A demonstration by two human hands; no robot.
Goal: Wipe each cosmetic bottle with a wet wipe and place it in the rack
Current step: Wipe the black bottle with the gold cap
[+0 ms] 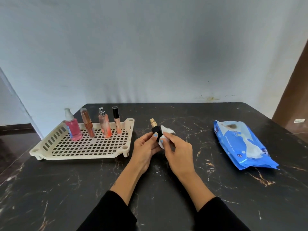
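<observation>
Rack to the left of both hands, last bottle held between them.

Rack stands well to the left of the left hand, with four bottles upright along its far side and open grid nearer the person. The left hand grips the black bottle, its long axis near upright, gold cap tilted slightly left and away. The right hand pinches the wet wipe against the bottle's right side; how far the wipe wraps behind is hard to tell. The left hand is nearer the rack, over bare table. The wipes pack lies well right of the right hand.
</observation>
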